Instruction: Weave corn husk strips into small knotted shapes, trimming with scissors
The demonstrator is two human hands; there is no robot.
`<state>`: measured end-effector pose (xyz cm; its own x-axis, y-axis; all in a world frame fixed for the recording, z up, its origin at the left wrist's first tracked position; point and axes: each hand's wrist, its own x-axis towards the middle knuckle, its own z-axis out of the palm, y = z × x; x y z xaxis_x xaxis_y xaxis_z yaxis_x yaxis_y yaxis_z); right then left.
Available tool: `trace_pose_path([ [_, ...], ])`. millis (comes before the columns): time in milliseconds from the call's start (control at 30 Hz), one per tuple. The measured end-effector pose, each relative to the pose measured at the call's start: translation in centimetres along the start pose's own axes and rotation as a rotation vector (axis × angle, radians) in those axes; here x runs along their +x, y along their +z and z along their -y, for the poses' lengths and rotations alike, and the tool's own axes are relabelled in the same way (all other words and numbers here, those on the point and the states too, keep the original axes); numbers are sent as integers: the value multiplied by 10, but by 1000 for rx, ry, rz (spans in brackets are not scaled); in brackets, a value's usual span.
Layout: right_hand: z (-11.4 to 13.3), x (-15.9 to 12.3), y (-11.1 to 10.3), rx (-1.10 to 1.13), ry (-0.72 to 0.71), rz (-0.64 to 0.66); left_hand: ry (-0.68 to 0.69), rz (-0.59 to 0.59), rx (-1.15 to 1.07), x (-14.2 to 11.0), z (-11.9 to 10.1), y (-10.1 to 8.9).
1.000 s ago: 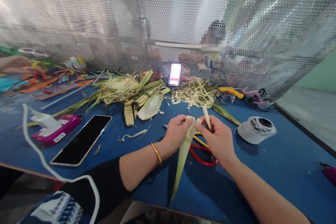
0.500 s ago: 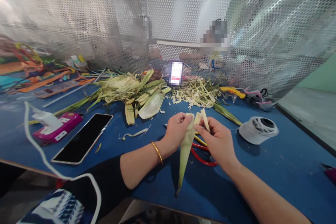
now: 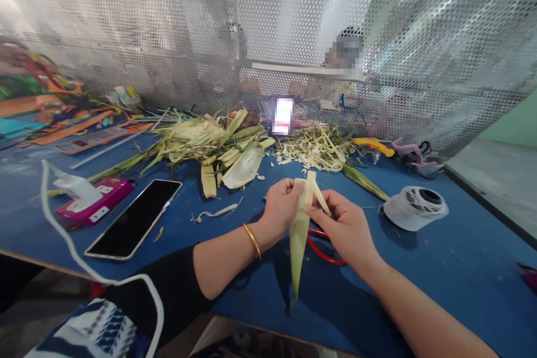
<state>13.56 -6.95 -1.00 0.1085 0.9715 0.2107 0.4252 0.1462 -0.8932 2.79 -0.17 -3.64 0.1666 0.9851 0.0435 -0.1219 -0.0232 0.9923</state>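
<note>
My left hand (image 3: 280,210) is closed, pinching the wide upper end of a pale green corn husk (image 3: 297,246), which hangs point down above the table. My right hand (image 3: 350,230) is closed too, with a narrow husk strip (image 3: 321,199) between its fingers. The strip is folded or doubled at the top and lies against the husk's upper right edge; how the two join is hidden by my fingers. Below the hands, partly covered, lie red-handled scissors (image 3: 325,257) on the blue table (image 3: 419,291).
Behind my hands lie a heap of husks (image 3: 193,137) and a pile of shredded scraps (image 3: 316,148). A spool of white thread (image 3: 415,210) stands at right. A phone (image 3: 134,221) and a magenta power strip (image 3: 100,198) with a white cable (image 3: 67,240) are at left. A perforated screen (image 3: 293,11) closes the back.
My right hand has shifted slightly left and brought the strip across onto the husk's top edge. The husk hangs more upright, its tip a little higher and further right.
</note>
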Motion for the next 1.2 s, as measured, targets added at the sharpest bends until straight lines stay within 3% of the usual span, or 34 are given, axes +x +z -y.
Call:
trace_pose_path([
  [100,-4,1,2,26,23,81,-15,-9,-14,1,0,0],
  [333,1,-3,0,-77,-50,-4,-13,-30,-25,2,0,-1],
  [500,-2,-2,3,-15,-1,155,-63,-49,-91,0,-7,-1],
  [600,-4,0,1,10,18,85,-119,-36,-171,-3,-13,-1],
  [700,-4,3,-3,-4,18,-53,-188,94,-231,-9,-17,1],
  [800,-3,5,-6,-29,-8,-131,-148,174,-204,-15,-18,4],
  [1133,-2,-1,-4,-104,-101,-194,-71,102,-112,-12,-11,3],
  [1200,-2,-1,-3,-71,-86,-152,-69,77,-113,-10,-9,2],
])
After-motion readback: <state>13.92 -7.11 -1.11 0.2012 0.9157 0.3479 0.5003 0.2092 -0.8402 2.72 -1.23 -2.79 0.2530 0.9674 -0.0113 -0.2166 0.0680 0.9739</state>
